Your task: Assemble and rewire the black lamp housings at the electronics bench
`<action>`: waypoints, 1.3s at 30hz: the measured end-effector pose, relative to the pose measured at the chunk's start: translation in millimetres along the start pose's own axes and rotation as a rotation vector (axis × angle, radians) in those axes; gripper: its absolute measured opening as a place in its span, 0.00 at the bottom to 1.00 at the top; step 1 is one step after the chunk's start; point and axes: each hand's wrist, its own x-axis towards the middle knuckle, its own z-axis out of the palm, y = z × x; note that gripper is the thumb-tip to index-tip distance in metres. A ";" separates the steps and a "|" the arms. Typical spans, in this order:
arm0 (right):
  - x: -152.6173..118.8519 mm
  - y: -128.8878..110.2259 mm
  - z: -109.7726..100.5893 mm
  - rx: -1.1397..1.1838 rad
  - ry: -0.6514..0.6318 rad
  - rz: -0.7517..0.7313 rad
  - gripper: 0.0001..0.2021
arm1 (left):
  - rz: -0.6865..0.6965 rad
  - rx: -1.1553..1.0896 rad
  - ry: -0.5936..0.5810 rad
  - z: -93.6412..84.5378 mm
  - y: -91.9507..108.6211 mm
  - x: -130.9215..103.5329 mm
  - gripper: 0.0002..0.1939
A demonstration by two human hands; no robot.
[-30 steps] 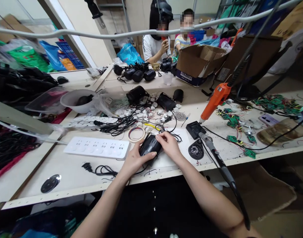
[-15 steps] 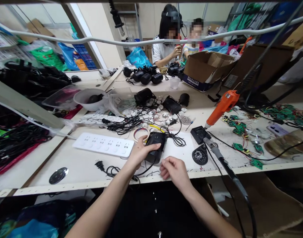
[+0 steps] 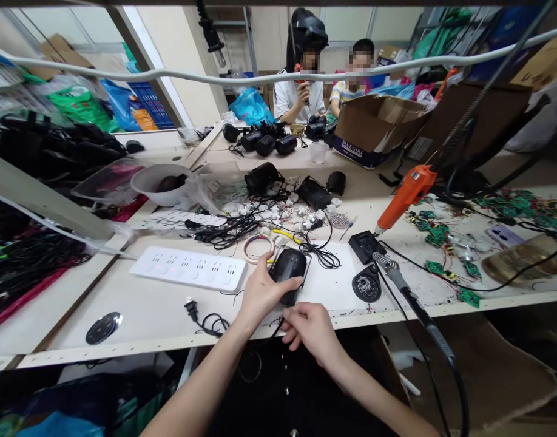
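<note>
My left hand (image 3: pixel 266 286) is wrapped round a black plastic device housing (image 3: pixel 289 267), thumb across its near end and fingers along its left side. The housing is tilted at the table's front edge. A black power cord (image 3: pixel 278 328) runs out from its near end. My right hand (image 3: pixel 311 328) is closed just below the housing, its thumb and fingertips pinched at the cord. Part of the cord is hidden by the fingers. The cord's plug (image 3: pixel 190 308) lies on the table to the left.
Left of my hands lies a white power strip (image 3: pixel 190 267). Behind are a tape roll (image 3: pixel 259 249) and tangled black cables (image 3: pixel 228 230). An orange electric screwdriver (image 3: pixel 406 197) hangs at right, above a soldering iron (image 3: pixel 410 297) and green circuit boards (image 3: pixel 437 233). Two people sit across the table.
The housing has been tipped and turned in my left hand. My right hand has moved left and closer, onto the cord. The plug has shifted a little to the right.
</note>
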 end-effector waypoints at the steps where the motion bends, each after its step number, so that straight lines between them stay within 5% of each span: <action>1: 0.1 -0.6 -5.6 -0.035 0.002 -0.010 0.18 | 0.017 0.013 0.010 1.4 -0.7 -1.8 0.44; 10: -10.5 -22.3 -54.3 -0.201 0.261 -0.281 0.24 | 0.057 0.066 0.000 5.3 -6.5 -2.1 0.47; 15: -20.6 -5.8 -70.7 -0.328 0.418 -0.427 0.25 | 0.020 0.051 0.034 3.0 -12.4 0.2 0.50; 19: -21.7 6.1 -108.7 -0.412 0.750 -0.449 0.24 | 0.014 0.054 0.023 3.3 -14.8 0.6 0.52; 23: -6.9 1.3 -136.3 -0.800 1.081 -0.633 0.35 | 0.000 0.052 -0.004 2.8 -14.4 1.6 0.51; 26: 10.1 -3.5 -135.6 -1.121 1.111 -0.602 0.41 | -0.017 0.074 -0.009 2.1 -12.7 2.2 0.51; 32: 18.6 -5.5 -129.8 -1.345 1.045 -0.456 0.33 | -0.042 0.099 -0.022 -1.0 -9.9 2.7 0.50; 39: 1.5 -10.7 -177.0 -1.367 1.182 -0.513 0.32 | 0.012 0.122 -0.095 0.4 -3.6 -0.5 0.47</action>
